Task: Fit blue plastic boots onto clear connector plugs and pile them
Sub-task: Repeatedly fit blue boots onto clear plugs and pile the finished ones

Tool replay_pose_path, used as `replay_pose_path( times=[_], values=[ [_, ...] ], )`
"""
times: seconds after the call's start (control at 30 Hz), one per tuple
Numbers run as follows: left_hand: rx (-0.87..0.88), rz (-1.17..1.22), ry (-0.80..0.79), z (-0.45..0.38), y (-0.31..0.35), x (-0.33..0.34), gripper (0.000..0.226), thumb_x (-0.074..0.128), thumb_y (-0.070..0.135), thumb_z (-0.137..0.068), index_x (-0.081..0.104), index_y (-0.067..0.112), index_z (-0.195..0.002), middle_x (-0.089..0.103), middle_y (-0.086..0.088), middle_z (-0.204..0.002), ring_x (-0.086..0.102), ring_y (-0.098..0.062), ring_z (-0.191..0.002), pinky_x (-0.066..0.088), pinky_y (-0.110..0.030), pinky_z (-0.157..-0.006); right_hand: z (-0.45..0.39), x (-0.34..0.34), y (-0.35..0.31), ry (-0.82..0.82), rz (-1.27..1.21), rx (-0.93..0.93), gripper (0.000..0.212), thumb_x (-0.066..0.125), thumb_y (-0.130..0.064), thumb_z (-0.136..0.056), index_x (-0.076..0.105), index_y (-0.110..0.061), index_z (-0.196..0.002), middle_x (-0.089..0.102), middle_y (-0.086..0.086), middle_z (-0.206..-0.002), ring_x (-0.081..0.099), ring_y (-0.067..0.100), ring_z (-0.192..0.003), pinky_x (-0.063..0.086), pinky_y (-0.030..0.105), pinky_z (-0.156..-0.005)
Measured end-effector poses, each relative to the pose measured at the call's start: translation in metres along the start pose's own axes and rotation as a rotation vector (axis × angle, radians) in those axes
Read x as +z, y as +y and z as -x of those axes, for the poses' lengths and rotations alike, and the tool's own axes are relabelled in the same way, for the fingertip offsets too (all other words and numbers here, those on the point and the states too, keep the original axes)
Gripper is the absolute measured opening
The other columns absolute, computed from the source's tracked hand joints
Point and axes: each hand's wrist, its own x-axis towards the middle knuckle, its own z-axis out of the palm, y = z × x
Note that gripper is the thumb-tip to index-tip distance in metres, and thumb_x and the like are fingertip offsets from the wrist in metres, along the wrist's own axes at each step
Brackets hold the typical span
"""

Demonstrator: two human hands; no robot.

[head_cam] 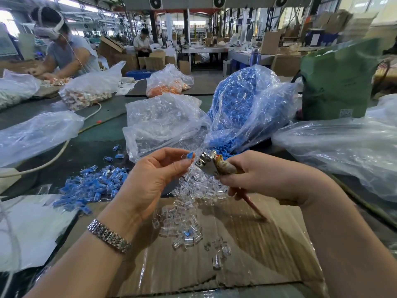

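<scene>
Two hands busy: left hand (148, 175) pinches a tiny, light blue boot (190, 156) by its sides; right hand (264, 177) grips a metal tool (207, 163).

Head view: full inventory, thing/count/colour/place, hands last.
blue boot on clear plug: one, left fingertips
metal tool: one, silver, right hand
finished pile: many, blue and clear, table left
loose clear plugs: many, on cardboard
bag of clear plugs: one, centre
bag of blue boots: one, centre right
green bag: one, far right
watch: one, silver, left wrist
left hand: pinching
right hand: gripping
</scene>
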Motion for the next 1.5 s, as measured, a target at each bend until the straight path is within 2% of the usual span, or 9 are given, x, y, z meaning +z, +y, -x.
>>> replay_pose_path(
  times=[0.13, 0.33, 0.53, 0.63, 0.93, 1.07, 1.2, 1.3, 1.5],
  values=[
    [0.028, -0.061, -0.006, 0.0, 0.001, 0.004, 0.029, 0.084, 0.023, -0.062, 0.081, 0.02, -0.091, 0.078, -0.009, -0.106, 0.071, -0.017, -0.096, 0.056, -0.032, -0.095, 0.0, 0.006, -0.009, -0.031, -0.008, 0.001, 0.023, 0.059, -0.028, -0.101, 0.062, -0.006, -0.095, 0.074, 0.011, -0.089, 0.075, 0.023, -0.084, 0.06, 0.048, -0.085],
    [0.115, -0.214, -0.014, 0.002, -0.001, 0.005, 0.021, 0.08, 0.02, -0.072, 0.08, 0.024, -0.093, 0.079, -0.003, -0.098, 0.074, -0.01, -0.089, 0.056, -0.017, -0.071, 0.001, 0.009, -0.015, -0.032, -0.006, 0.008, 0.023, 0.056, -0.029, -0.102, 0.062, -0.008, -0.098, 0.073, 0.01, -0.094, 0.074, 0.021, -0.085, 0.061, 0.044, -0.083],
    [0.134, -0.281, 0.04, 0.001, -0.007, 0.002, 0.022, 0.081, 0.025, -0.074, 0.08, 0.024, -0.096, 0.079, -0.005, -0.1, 0.072, -0.025, -0.093, 0.054, -0.037, -0.087, -0.006, 0.019, -0.013, -0.035, -0.052, 0.017, 0.031, 0.05, -0.038, -0.104, 0.05, -0.014, -0.086, 0.068, 0.007, -0.074, 0.069, 0.023, -0.058, 0.056, 0.03, -0.057],
    [0.151, -0.284, 0.064, -0.001, -0.01, 0.003, 0.02, 0.08, 0.021, -0.075, 0.081, 0.025, -0.095, 0.079, -0.005, -0.098, 0.073, -0.021, -0.091, 0.053, -0.033, -0.085, -0.012, 0.025, -0.013, -0.008, -0.061, -0.003, 0.034, 0.05, -0.042, -0.104, 0.045, -0.015, -0.083, 0.057, 0.008, -0.067, 0.057, 0.019, -0.049, 0.052, 0.03, -0.05],
    [0.17, -0.351, 0.096, -0.005, -0.003, -0.008, 0.019, 0.08, 0.016, -0.075, 0.079, 0.019, -0.094, 0.079, -0.002, -0.096, 0.074, -0.014, -0.092, 0.058, -0.02, -0.081, -0.003, 0.015, -0.009, -0.03, 0.159, 0.057, 0.056, 0.045, -0.064, -0.097, 0.056, -0.01, -0.089, 0.07, 0.009, -0.077, 0.064, 0.022, -0.06, 0.05, 0.036, -0.061],
    [0.166, -0.809, 0.307, -0.009, 0.005, -0.034, 0.021, 0.076, 0.008, -0.088, 0.074, 0.027, -0.097, 0.075, 0.005, -0.091, 0.071, -0.009, -0.085, 0.056, -0.017, -0.072, 0.007, 0.005, 0.0, -0.129, 0.428, 0.117, 0.032, 0.075, -0.055, -0.08, 0.061, -0.026, -0.083, 0.064, -0.007, -0.081, 0.058, 0.011, -0.072, 0.042, 0.03, -0.061],
    [0.116, -1.303, 0.563, -0.009, 0.006, -0.052, 0.016, 0.069, 0.016, -0.087, 0.075, 0.03, -0.093, 0.074, 0.001, -0.096, 0.066, -0.024, -0.092, 0.054, -0.043, -0.084, 0.006, 0.008, -0.001, -0.186, 0.458, 0.101, 0.033, 0.085, -0.044, -0.073, 0.054, -0.033, -0.081, 0.059, -0.011, -0.089, 0.056, 0.008, -0.079, 0.047, 0.032, -0.067],
    [0.109, -1.474, 0.486, -0.014, 0.001, -0.055, 0.023, 0.066, 0.014, -0.087, 0.077, 0.026, -0.103, 0.068, -0.003, -0.108, 0.06, -0.029, -0.108, 0.046, -0.048, -0.094, 0.003, 0.011, -0.001, -0.209, 0.494, 0.071, 0.035, 0.086, -0.044, -0.071, 0.056, -0.034, -0.086, 0.06, -0.01, -0.093, 0.058, 0.012, -0.085, 0.053, 0.039, -0.078],
    [0.237, -1.551, 0.245, -0.026, -0.021, -0.042, 0.039, 0.052, 0.012, -0.1, 0.065, 0.031, -0.131, 0.059, 0.01, -0.14, 0.048, -0.017, -0.132, 0.026, -0.04, -0.107, 0.001, 0.015, -0.002, -0.213, 0.497, 0.09, 0.045, 0.087, -0.052, -0.067, 0.061, -0.032, -0.098, 0.061, -0.013, -0.095, 0.058, 0.006, -0.086, 0.053, 0.033, -0.077]
  ],
)
